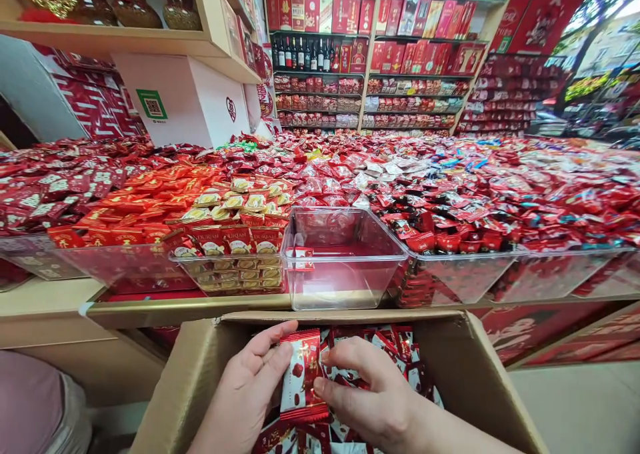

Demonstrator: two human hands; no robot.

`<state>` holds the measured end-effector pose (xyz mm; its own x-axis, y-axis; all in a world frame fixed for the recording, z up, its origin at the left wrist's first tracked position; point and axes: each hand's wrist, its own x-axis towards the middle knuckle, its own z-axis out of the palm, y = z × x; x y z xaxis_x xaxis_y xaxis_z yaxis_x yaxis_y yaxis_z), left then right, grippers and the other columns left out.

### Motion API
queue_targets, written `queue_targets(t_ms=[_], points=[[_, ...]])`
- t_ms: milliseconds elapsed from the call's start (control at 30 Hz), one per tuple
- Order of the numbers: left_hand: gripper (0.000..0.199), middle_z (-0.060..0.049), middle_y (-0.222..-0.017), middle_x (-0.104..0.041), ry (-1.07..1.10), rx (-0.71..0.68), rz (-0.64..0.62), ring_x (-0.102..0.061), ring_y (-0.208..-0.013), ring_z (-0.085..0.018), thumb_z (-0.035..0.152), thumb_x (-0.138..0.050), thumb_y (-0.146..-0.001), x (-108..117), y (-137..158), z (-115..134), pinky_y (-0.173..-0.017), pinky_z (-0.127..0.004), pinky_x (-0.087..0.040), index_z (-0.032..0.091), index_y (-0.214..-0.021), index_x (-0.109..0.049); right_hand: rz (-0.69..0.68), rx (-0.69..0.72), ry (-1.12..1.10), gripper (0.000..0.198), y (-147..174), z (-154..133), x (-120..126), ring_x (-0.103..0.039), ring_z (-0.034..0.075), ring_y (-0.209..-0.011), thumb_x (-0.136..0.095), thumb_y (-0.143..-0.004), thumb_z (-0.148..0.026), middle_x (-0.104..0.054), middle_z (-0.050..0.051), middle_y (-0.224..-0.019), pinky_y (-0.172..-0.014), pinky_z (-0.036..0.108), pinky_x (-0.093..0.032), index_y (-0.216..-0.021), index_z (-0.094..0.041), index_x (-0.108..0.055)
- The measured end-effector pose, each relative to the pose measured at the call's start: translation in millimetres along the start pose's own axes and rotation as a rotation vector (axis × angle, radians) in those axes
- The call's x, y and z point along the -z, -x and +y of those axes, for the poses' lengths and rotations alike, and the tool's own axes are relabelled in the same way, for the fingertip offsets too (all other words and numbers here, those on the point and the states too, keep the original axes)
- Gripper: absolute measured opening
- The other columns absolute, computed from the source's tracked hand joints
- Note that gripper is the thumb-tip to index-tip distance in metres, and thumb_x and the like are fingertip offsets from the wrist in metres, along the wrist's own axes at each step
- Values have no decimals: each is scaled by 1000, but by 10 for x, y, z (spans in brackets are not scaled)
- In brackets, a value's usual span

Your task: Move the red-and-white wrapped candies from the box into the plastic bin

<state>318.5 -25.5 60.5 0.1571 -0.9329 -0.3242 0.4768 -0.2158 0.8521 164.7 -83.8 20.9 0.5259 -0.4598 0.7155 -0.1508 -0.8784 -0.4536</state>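
Over an open cardboard box (197, 354), my left hand (245, 387) is closed on a red-and-white wrapped candy packet (301, 374), thumb across its left edge. My right hand (380, 394) grips the packet's right edge with bent thumb and forefinger; whether more packets lie behind it is hidden. Loose packets of the same look (395, 344) fill the box beneath both hands. Just beyond the box stands a clear plastic bin (345, 287), with one small red-and-white packet (301, 257) visible at its left side.
Neighbouring bins hold heaped sweets: durian candy packets (240, 237) on the left, dark red packets (450, 234) on the right. A white pillar (170, 107) rises behind the left heaps. Shelves of boxes and bottles (310, 54) line the back. A pale seat-like object (35, 401) is at lower left.
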Motion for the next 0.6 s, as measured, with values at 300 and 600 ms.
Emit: queue_targets(t_ms=[300,600], points=[[37,-3,-79,-72,-97,-7,-16,-63,-68,-13,31,-60,-74,94,-59,-133,-64,-23,-49,17,-106,-49,-45,410,296,7,-32,-57,5,-51,13,-68,-56,-75,-7,-64,4,-77,-55,25,-41,-76,-11,-61],[31,-7,-111,-62,-1310,-257,84,-54,-103,-22,32,-34,-84,510,-116,-197,-93,-39,-37,22,-103,-56,-833,-69,593,7,203,162,8,-53,16,-64,-56,-74,-13,-59,4,-72,-52,27,-35,-69,-17,-59]])
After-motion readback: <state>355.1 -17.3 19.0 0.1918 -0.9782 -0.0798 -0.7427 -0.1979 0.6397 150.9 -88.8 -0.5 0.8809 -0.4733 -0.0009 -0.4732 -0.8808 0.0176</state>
